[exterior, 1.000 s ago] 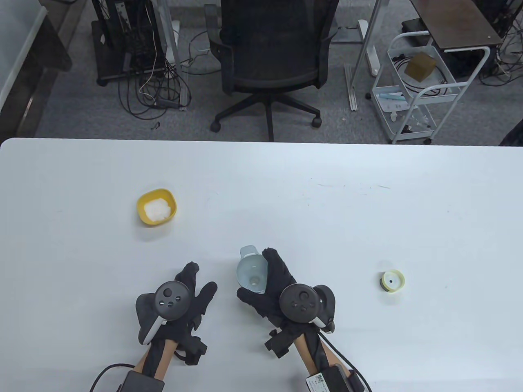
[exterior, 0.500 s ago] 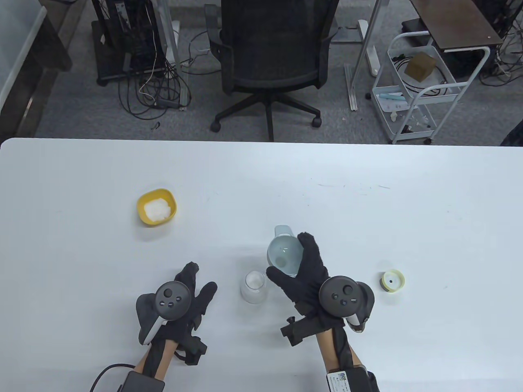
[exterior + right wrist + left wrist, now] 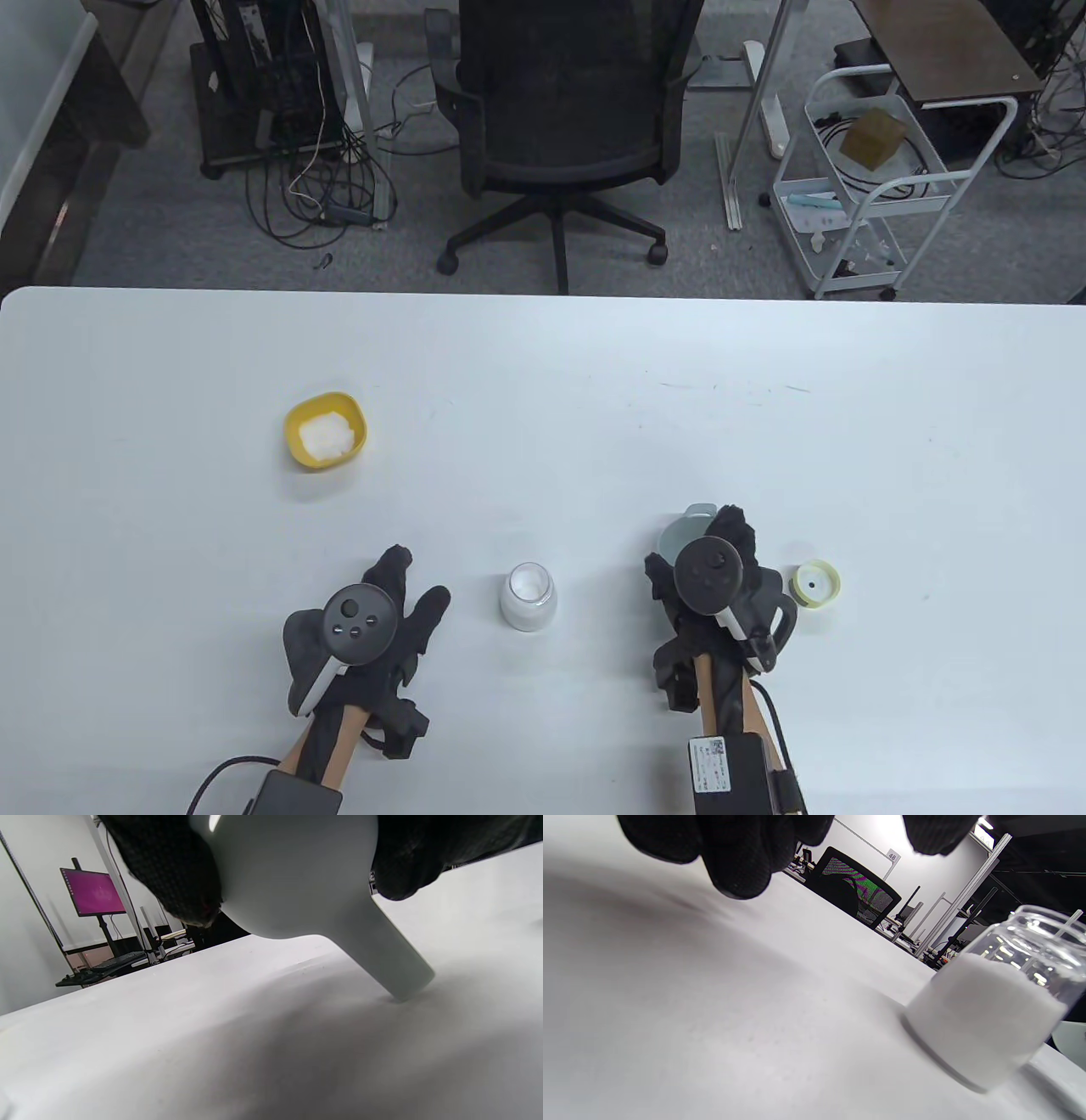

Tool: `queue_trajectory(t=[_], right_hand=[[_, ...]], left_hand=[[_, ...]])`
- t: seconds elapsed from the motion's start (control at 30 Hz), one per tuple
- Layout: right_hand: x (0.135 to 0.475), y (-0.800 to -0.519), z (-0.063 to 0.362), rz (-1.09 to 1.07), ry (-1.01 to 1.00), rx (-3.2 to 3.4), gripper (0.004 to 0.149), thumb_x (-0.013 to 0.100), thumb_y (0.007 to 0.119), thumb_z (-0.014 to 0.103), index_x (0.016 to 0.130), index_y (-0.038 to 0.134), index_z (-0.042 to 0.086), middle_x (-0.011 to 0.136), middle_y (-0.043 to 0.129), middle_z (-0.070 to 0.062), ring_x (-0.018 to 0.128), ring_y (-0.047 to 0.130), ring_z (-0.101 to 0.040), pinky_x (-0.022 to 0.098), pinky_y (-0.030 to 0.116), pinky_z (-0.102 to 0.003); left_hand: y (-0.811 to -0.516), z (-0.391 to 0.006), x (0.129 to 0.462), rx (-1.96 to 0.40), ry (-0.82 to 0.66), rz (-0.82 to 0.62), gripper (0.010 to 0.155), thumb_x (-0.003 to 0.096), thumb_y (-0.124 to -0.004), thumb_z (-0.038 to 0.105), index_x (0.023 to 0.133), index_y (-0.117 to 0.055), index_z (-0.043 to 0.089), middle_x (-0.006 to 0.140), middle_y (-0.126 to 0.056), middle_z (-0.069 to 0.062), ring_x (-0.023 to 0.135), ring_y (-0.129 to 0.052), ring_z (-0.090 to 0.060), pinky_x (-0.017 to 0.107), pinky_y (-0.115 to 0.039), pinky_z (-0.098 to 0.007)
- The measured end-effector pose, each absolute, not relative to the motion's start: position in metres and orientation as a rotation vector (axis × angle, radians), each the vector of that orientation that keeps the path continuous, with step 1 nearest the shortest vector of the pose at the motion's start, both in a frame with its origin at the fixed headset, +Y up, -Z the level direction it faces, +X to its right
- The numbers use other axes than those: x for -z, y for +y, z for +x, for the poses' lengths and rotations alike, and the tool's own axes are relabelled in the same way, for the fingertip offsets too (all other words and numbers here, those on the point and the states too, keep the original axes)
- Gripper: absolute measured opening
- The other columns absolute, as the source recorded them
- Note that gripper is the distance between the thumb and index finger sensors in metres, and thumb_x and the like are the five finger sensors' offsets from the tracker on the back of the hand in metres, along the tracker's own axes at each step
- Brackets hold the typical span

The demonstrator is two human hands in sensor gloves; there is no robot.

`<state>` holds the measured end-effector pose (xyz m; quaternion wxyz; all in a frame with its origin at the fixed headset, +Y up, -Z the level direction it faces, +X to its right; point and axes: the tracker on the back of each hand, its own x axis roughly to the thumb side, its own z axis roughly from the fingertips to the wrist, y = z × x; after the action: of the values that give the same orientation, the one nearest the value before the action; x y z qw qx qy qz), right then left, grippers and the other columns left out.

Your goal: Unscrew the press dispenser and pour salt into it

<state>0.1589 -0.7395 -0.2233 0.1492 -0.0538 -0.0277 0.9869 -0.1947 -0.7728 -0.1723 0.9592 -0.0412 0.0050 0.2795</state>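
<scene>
The glass dispenser jar (image 3: 528, 598) stands open on the table, nearly full of white salt; it also shows in the left wrist view (image 3: 988, 1014). My right hand (image 3: 708, 567) grips a pale blue-grey funnel (image 3: 684, 535) to the right of the jar. In the right wrist view the funnel (image 3: 305, 887) sits between my fingers (image 3: 169, 870) with its spout tip touching the table. My left hand (image 3: 382, 611) rests flat on the table left of the jar and holds nothing. The dispenser's pale yellow press lid (image 3: 816, 584) lies on the table right of my right hand.
A yellow bowl (image 3: 293, 424) with white salt stands at the mid left of the white table (image 3: 594, 382). A black office chair (image 3: 564, 127) and a white cart (image 3: 874, 195) stand beyond the far edge.
My right hand lifted the funnel off the jar and carried it right, down to the table beside the lid. The jar now shows uncovered. My left hand has not moved.
</scene>
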Motion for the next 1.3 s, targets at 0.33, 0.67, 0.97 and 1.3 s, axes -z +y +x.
queue_trajectory(t=[0.33,0.67,0.97,1.3], right_hand=[[0.225,-0.766,0.125,0.116,0.032,-3.157,0.108,0.057,0.083,0.036,0.111,0.014,-0.027,0.106,0.033,-0.059,0.088,0.056,-0.077,0.059,0.051,-0.083],[0.218,-0.738,0.129,0.165,-0.089,-3.046,0.101,0.065,0.066,0.047,0.112,0.009,-0.021,0.11,0.025,-0.054,0.088,0.041,-0.082,0.059,0.045,-0.085],[0.186,-0.697,0.1,0.446,-0.319,-3.101,0.089,0.065,0.067,0.044,0.116,0.028,-0.017,0.113,0.039,-0.049,0.092,0.047,-0.076,0.06,0.049,-0.083],[0.167,-0.704,0.079,0.647,-0.173,-3.213,0.088,0.065,0.066,0.045,0.117,0.03,-0.015,0.114,0.041,-0.047,0.094,0.046,-0.075,0.061,0.049,-0.082]], left_hand=[[-0.772,-0.192,0.172,-0.529,0.006,-0.085,0.092,0.0587,-0.067,0.058,0.118,-0.045,-0.009,0.111,-0.065,-0.039,0.091,-0.084,-0.05,0.064,-0.068,-0.067],[-0.77,-0.19,0.171,-0.533,0.001,-0.076,0.092,0.0587,-0.067,0.058,0.118,-0.045,-0.008,0.111,-0.065,-0.039,0.092,-0.084,-0.05,0.064,-0.068,-0.067],[-0.748,-0.181,0.163,-0.355,-0.084,0.057,0.092,0.0584,-0.067,0.058,0.119,-0.044,-0.007,0.114,-0.06,-0.039,0.095,-0.079,-0.054,0.065,-0.066,-0.069],[-0.739,-0.167,0.153,0.04,-0.191,0.188,0.092,0.0569,-0.067,0.059,0.121,-0.041,-0.002,0.119,-0.051,-0.039,0.104,-0.065,-0.06,0.067,-0.062,-0.071]])
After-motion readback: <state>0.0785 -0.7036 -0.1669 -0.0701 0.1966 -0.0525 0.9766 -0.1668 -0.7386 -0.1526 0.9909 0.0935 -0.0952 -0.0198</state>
